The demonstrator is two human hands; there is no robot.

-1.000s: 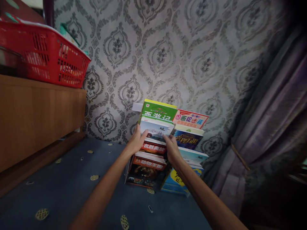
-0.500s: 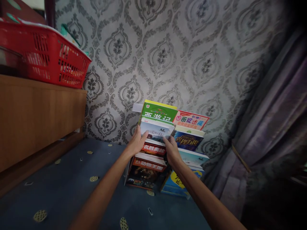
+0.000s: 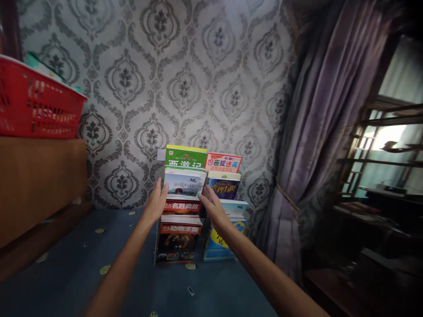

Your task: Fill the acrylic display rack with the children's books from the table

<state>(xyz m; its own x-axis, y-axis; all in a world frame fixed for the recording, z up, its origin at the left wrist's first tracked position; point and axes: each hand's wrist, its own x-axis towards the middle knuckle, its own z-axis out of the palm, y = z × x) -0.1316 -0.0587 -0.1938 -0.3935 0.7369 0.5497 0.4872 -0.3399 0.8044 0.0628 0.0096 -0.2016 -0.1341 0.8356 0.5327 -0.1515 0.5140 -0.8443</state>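
Note:
A book with a pale landscape cover (image 3: 183, 182) stands in the left column of a tiered display of books. My left hand (image 3: 155, 203) is at its left edge, thumb and fingers stretched out and apart. At the lower right corner of the same book is my right hand (image 3: 214, 207), fingers extended, the thumb close to or touching the cover. Behind rises a green book with a yellow top (image 3: 187, 157). Below are a red book (image 3: 181, 206) and an animal book with a lion (image 3: 178, 242). The rack itself is mostly hidden.
The right column holds a pink book (image 3: 224, 163), a dark blue book (image 3: 223, 188), a light blue book (image 3: 234, 207) and a blue-and-yellow book (image 3: 216, 253). A red basket (image 3: 56, 105) sits on a wooden cabinet (image 3: 42, 185). Right of the books hangs a purple curtain (image 3: 317, 114).
My left thumb has come off the pale book's cover to its left edge, and my right hand has eased toward the corner. The view has turned right, showing more curtain and a shelf.

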